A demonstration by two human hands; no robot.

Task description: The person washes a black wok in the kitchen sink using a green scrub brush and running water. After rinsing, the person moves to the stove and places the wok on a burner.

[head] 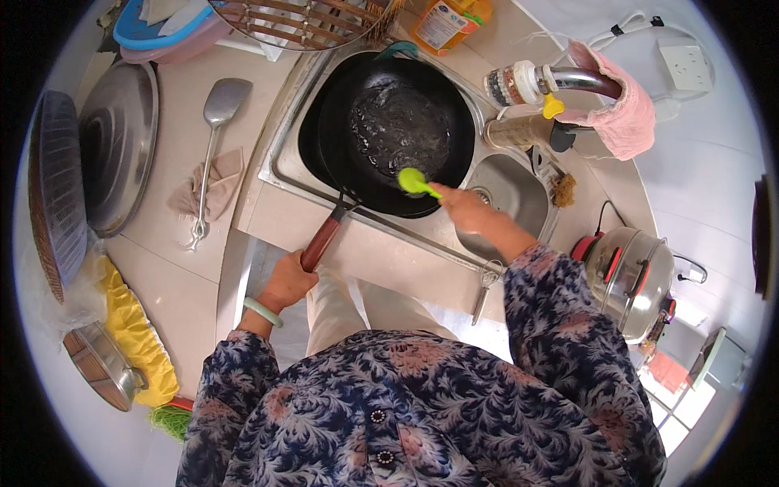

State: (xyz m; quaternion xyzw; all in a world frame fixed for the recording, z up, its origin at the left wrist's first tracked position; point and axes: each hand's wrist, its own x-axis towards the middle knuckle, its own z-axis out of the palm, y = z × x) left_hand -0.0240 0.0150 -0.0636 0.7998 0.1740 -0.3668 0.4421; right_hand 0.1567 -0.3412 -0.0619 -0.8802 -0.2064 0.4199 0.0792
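A black wok (398, 146) with water in its bottom sits over the large basin of a steel sink (283, 164). My left hand (286, 280), with a pale green bangle at the wrist, grips the wok's reddish-brown wooden handle (321, 243). In my right hand (478, 213) is a lime-green tool (414, 181), perhaps a brush; its rounded head is over the wok's near right side, and its underside is hidden. Another dark round rim shows beneath the wok. The small sink basin (517, 182) lies just right of my right hand.
Left of the sink, a metal spatula (210, 143) lies across a beige cloth (226, 185), near a large metal lid (118, 149). A faucet with a filter (517, 85) and pink cloth (636, 115) juts in at right. A whisk (487, 283) lies by the front edge; a steamer (633, 283) stands right.
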